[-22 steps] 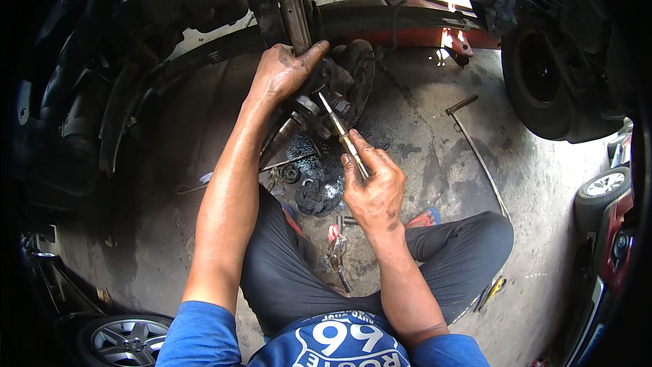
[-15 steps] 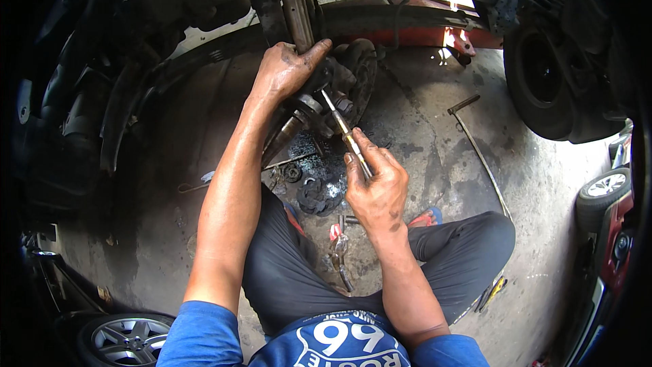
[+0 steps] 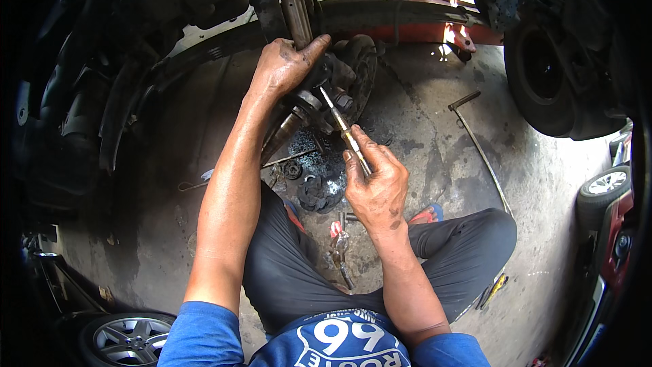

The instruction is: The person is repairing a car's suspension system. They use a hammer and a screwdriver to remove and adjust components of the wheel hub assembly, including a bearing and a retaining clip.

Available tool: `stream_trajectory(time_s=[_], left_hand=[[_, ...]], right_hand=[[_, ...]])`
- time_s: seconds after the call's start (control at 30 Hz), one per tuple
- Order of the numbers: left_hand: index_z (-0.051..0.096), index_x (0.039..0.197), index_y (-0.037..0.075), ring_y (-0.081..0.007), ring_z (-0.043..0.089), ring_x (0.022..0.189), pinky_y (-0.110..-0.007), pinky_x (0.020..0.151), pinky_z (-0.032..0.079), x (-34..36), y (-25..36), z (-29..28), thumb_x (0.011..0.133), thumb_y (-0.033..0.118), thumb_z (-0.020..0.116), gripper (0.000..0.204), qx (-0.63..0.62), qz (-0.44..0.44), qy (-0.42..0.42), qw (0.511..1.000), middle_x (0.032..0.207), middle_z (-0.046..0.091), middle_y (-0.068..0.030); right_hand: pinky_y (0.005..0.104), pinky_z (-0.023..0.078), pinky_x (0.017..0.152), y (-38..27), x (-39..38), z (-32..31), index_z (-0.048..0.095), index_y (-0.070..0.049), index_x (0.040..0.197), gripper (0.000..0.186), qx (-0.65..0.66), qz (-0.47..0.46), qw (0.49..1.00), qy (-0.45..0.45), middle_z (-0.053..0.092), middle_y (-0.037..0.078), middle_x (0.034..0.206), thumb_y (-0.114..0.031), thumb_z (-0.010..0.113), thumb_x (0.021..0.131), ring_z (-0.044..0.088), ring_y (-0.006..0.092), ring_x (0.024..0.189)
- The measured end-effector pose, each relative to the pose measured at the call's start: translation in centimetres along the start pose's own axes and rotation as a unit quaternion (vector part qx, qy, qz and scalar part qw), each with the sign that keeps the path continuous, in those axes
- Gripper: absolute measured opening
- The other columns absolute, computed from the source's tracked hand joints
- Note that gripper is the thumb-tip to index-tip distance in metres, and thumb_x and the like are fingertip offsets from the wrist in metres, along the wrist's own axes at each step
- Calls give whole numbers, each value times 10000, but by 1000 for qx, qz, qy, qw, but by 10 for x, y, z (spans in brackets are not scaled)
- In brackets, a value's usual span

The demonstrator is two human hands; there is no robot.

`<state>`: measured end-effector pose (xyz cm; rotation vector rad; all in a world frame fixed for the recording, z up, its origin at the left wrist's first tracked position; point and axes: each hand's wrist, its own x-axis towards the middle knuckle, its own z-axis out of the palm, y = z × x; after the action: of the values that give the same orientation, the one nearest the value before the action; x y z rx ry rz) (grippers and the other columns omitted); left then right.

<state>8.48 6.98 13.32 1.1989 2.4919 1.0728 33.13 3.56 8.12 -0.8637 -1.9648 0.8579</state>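
Observation:
My left hand [image 3: 285,68] is wrapped round a greasy assembly of car parts, just below a thick metal cylinder [image 3: 295,13] that rises out of its grip. Its thumb points right along the dark metal. In my right hand [image 3: 380,183] is a screwdriver [image 3: 346,132] with a pale yellowish handle. The slim shank slants up and left, and its tip meets the dark metal assembly [image 3: 339,81] right of my left hand. What the tip presses on is too dark to make out. A threaded shaft [image 3: 285,132] sticks out below the assembly.
On the floor lie dark ring-shaped parts [image 3: 316,194], pliers-like tools [image 3: 341,258] between my legs, and a long bar with a handle [image 3: 479,156] at right. Vehicle underbody hangs overhead. A tire [image 3: 543,71] is at upper right, a wheel [image 3: 129,340] at lower left.
Almost nothing differs. Both hands keep their grips, and the screwdriver tip stays on the assembly with only a slight shift.

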Motion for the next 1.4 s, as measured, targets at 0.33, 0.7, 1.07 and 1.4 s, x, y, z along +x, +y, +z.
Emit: stream_trajectory(time_s=[0.33, 0.7, 1.07, 1.4], left_hand=[[731, 882, -146, -458, 728, 935, -470, 870, 555, 0, -1, -1, 842, 690, 679, 839, -1, -3, -6, 1000, 885, 707, -353], [733, 897, -142, -429, 738, 921, -458, 843, 559, 0, -1, -1, 829, 677, 702, 822, -14, -13, -27, 999, 888, 713, -343], [734, 906, -119, -428, 737, 926, -453, 831, 552, 2, 2, -1, 849, 660, 688, 783, 22, 6, -7, 1000, 864, 716, -324], [739, 1027, -99, -460, 691, 1075, -456, 938, 521, -6, 8, 2, 864, 677, 643, 799, 35, -26, 15, 999, 982, 708, -354]], right_hand=[[362, 555, 768, -4, 0, -2, 724, -23, 1242, 377, -6, 35, 999, -8, 743, 177, 963, -6, 725, 865, 734, 300, 855], [371, 567, 765, -16, 8, -6, 740, -32, 1213, 354, -49, 23, 998, -17, 750, 192, 953, -32, 735, 858, 750, 330, 866], [391, 580, 859, -30, 67, -53, 758, -42, 1152, 302, -114, 6, 985, -131, 741, 228, 1016, -120, 733, 861, 742, 364, 936], [451, 575, 845, -22, 61, -50, 750, -79, 1189, 328, -117, 0, 982, -148, 735, 229, 945, -129, 717, 866, 723, 396, 906]])
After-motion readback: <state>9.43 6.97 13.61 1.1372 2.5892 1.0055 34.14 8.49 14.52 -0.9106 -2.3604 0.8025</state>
